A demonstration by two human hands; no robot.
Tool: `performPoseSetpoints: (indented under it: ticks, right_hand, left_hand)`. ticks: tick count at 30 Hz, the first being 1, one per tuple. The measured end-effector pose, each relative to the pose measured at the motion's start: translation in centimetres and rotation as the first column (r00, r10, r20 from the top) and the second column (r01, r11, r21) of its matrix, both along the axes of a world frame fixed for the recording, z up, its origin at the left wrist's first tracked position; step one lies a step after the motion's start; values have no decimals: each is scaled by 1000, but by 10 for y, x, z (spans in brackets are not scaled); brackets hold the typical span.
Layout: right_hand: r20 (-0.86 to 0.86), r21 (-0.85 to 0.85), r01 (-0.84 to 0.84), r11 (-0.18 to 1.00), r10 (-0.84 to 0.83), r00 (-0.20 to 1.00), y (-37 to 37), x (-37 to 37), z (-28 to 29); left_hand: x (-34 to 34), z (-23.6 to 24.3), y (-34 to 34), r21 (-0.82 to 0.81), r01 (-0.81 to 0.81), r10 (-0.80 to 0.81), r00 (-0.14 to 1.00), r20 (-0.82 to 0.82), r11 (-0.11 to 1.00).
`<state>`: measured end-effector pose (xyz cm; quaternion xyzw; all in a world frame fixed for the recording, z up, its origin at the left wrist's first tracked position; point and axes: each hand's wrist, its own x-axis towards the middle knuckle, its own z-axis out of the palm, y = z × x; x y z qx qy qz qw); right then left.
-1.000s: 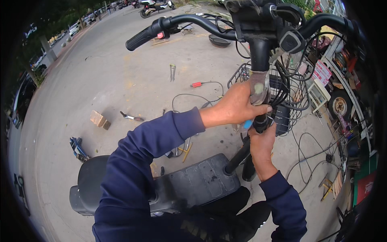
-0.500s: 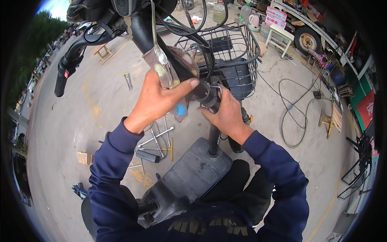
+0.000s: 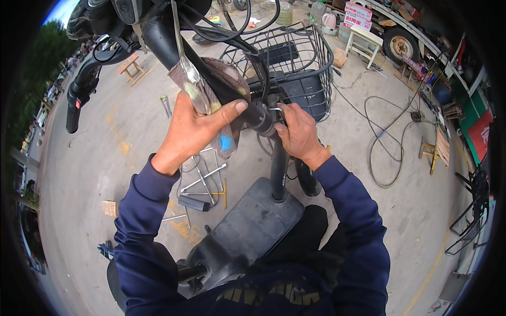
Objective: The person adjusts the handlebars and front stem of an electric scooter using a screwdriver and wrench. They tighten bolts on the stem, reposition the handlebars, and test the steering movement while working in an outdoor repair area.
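A black steering tube (image 3: 208,79) of an electric scooter slants down through the upper middle. Wrapped partly round it is a grey-brown cloth (image 3: 225,143) with a blue spot. My left hand (image 3: 197,124) is closed round the tube and cloth, thumb lying on the tube's front; its other fingers are hidden behind. At the tube's lower collar (image 3: 262,122), my right hand (image 3: 300,131) pinches a thin bent silver hex key (image 3: 274,109), whose tip is hard to see. A shiny silvery strip (image 3: 188,68) hangs over the cloth from above.
A black wire basket (image 3: 316,58) stands ahead, beyond cables. The scooter's footboard (image 3: 263,210) lies below my hands. On the floor at left are a cross wrench (image 3: 204,180) and a wooden block (image 3: 109,208). A looped hose (image 3: 371,158) and a white stool (image 3: 365,45) are right.
The steering tube, handlebar and both hands have shifted left in the view. My right hand has turned with the hex key, which now lies flatter across the collar. The left keeps its hold.
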<state>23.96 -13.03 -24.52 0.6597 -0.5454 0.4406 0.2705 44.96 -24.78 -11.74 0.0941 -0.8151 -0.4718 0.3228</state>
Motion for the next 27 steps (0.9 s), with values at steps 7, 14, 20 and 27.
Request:
performPoseSetpoints:
  ticks: [7,14,20,27]
  right_hand:
    - [-370,-155,185,970,-231,900,-8,-29,10]
    - [-498,-256,234,938,-336,800,-11,-35,13]
    - [-548,-254,162,954,-280,788,-28,-51,25]
    - [-453,124,228,966,-149,879,11,-23,39]
  left_hand:
    - [0,1,0,-20,-11,12,1000,14,1000]
    - [-1,0,-2,-80,-6,2,999,-54,997]
    - [-6,4,-6,-26,9,-10,1000,-13,1000]
    - [-2,-9,-8,-61,-19,15,998,-54,998]
